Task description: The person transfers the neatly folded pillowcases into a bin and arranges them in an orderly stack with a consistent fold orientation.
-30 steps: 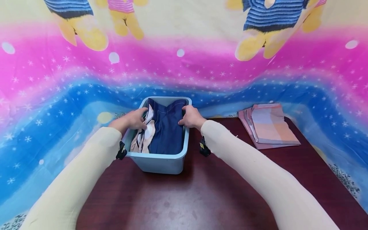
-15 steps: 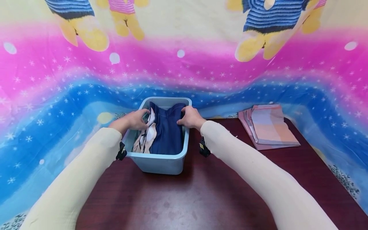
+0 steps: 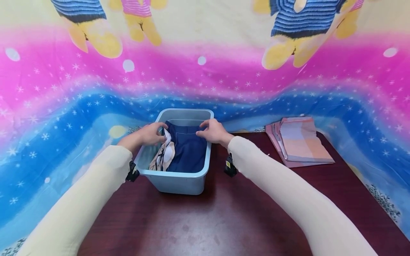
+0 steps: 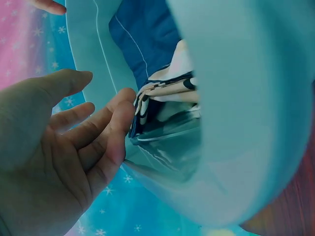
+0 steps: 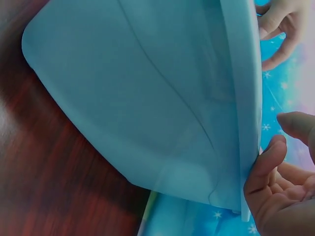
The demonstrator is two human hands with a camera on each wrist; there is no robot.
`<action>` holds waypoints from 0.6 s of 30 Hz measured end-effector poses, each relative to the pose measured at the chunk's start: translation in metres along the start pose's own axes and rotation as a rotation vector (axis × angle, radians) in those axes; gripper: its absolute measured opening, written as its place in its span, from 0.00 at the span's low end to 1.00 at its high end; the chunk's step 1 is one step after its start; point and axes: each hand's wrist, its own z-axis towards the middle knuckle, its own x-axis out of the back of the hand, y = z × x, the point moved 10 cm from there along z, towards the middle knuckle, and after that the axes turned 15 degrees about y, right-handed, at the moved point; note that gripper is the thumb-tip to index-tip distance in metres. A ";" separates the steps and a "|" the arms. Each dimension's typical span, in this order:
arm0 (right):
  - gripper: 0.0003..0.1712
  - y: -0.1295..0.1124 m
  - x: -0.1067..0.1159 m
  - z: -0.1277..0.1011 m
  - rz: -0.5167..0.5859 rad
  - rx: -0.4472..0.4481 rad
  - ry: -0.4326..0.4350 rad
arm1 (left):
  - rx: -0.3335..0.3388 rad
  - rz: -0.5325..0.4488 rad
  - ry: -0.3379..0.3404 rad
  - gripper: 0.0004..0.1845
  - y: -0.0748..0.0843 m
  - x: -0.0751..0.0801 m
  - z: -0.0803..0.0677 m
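A light blue plastic bin (image 3: 179,183) holds a folded navy cloth (image 3: 189,153) with a pale stitched line near its far edge. Along the cloth's left side shows a peach, white and black patterned layer (image 3: 168,153). My left hand (image 3: 148,134) reaches over the bin's left rim; in the left wrist view its fingertips (image 4: 127,96) are right at the cloth's folded edge, thumb well apart from them. Over the right rim is my right hand (image 3: 215,131), thumb and fingers parted above the cloth's far right corner. In the right wrist view the bin wall hides the cloth.
The bin stands on a dark reddish-brown table (image 3: 192,224). A pink and peach checked folded cloth (image 3: 304,138) lies at the table's far right. Behind and at both sides hangs a printed fabric curtain (image 3: 198,81) in pink and blue.
The navy cloth has sunk lower in the bin, its far edge dropping toward me and baring the bin's back wall. Both hands stay near the rims, their fingers now loosened.
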 end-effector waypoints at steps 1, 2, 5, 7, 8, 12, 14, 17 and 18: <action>0.28 0.001 0.001 0.000 0.021 0.002 0.002 | -0.004 -0.002 -0.001 0.29 0.001 0.000 -0.001; 0.27 0.001 0.001 0.000 0.041 0.004 0.005 | -0.008 -0.004 -0.001 0.29 0.002 0.000 -0.002; 0.25 0.003 0.002 -0.002 0.099 0.010 0.015 | -0.015 -0.013 -0.001 0.29 0.003 0.000 -0.004; 0.24 0.004 0.003 -0.003 0.128 0.016 0.018 | -0.028 -0.021 0.003 0.28 0.004 0.000 -0.005; 0.23 0.004 0.003 -0.004 0.143 0.021 0.020 | -0.032 -0.025 0.008 0.28 0.003 0.000 -0.006; 0.20 0.005 0.006 -0.006 0.211 0.030 0.020 | -0.047 -0.038 0.032 0.29 0.003 0.002 -0.008; 0.19 0.004 0.008 -0.008 0.244 0.027 0.020 | -0.046 -0.039 0.045 0.30 0.003 0.003 -0.010; 0.18 0.003 0.010 -0.011 0.273 0.019 0.011 | -0.045 -0.044 0.061 0.31 0.003 0.004 -0.013; 0.18 0.003 0.011 -0.012 0.278 0.016 0.007 | -0.043 -0.044 0.067 0.31 0.003 0.004 -0.013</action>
